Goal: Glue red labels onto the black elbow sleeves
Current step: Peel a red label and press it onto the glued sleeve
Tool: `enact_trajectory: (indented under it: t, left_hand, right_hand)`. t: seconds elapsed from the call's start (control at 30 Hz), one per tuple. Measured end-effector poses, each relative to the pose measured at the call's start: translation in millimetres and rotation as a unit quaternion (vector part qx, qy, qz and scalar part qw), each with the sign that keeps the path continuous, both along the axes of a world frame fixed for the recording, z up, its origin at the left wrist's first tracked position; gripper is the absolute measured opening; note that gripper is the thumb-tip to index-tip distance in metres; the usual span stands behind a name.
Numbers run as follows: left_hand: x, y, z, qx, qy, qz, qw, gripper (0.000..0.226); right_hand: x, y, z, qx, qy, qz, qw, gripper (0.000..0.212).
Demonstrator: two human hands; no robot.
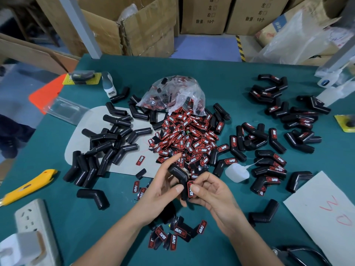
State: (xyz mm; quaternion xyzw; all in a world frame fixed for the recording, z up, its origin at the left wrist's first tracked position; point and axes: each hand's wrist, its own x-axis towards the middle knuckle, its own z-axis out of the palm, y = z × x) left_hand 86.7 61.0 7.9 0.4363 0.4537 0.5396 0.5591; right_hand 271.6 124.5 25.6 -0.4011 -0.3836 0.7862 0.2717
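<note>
My left hand holds a black elbow sleeve above the green table, thumb on its lower leg. My right hand pinches a red label against that sleeve's lower leg. A heap of loose red labels spills from a clear plastic bag just beyond my hands. Plain black sleeves lie piled at the left on a grey mat. Sleeves with labels on them are scattered at the right. A small clear glue bottle lies right of my hands.
A yellow utility knife and a white power strip lie at the near left. White paper covers the near right corner. A few labels sit between my forearms. Cardboard boxes stand behind the table.
</note>
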Motion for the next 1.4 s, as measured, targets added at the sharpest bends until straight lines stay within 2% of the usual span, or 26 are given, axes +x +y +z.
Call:
enact_trajectory:
  t: [0.13,0.27,0.57,0.73,0.97,1.17,1.4]
  left_hand:
    - [1.9,-0.6,4.2,-0.001,0.01,0.004,1.0,0.067]
    - [2.9,-0.5,7.9,0.0,0.014,0.001,1.0,0.067]
    - [3.1,-0.3,1.2,0.0,0.006,-0.001,1.0,0.065]
    - [2.5,-0.1,-4.5,-0.005,0.005,-0.001,1.0,0.068]
    - [1.3,0.0,-7.8,-0.009,0.013,-0.005,1.0,0.069]
    - [1.7,-0.1,-7.4,-0.008,0.014,-0.005,1.0,0.069]
    - [2.3,0.1,-5.2,-0.008,0.012,-0.002,1.0,0.068]
  right_hand:
    - [0.1,0.8,-0.1,0.002,-0.009,-0.004,1.0,0.031]
    - [-0.3,-0.2,-0.1,0.009,-0.015,0.003,1.0,0.022]
    - [-0.6,-1.0,-3.1,0.014,-0.008,0.008,1.0,0.028]
    - [-1.2,-1.2,-4.8,0.015,-0.008,0.01,1.0,0.045]
    - [-0.7,-0.7,-4.5,0.019,-0.017,0.011,1.0,0.046]
    - [0.3,-2.1,-3.8,0.046,-0.037,0.003,0.998,0.029]
    - [2.6,-2.1,-4.5,0.073,-0.039,0.001,0.997,0.025]
